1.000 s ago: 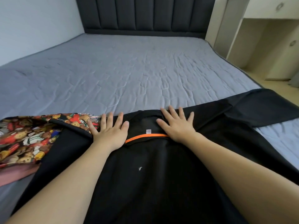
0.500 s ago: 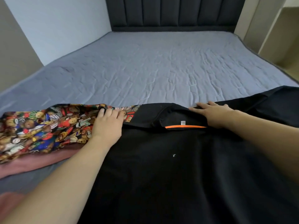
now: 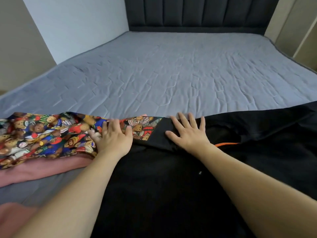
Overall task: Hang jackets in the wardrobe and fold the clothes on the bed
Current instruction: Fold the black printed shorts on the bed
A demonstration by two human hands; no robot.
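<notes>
A black shirt [image 3: 171, 186] with an orange strip [image 3: 226, 143] inside its collar lies spread flat on the near part of the bed [image 3: 171, 74]. My right hand [image 3: 188, 133] rests flat with spread fingers on the shirt's left shoulder, left of the collar. My left hand [image 3: 115, 136] lies flat at the shirt's left edge, its fingers on a garment printed with teddy bears [image 3: 42, 134]. A pink garment [image 3: 42, 169] lies under the printed one.
Grey quilted bedding stretches far ahead to a dark padded headboard [image 3: 197, 12]. A white wall [image 3: 73, 26] borders the bed's left side. Beige wardrobe panels [image 3: 295, 26] stand at the far right. More pink cloth [image 3: 15, 213] shows at the lower left.
Both hands slid left across the shirt, from beside the collar to its left shoulder and edge. The view turned left, so the collar now sits right of my right hand.
</notes>
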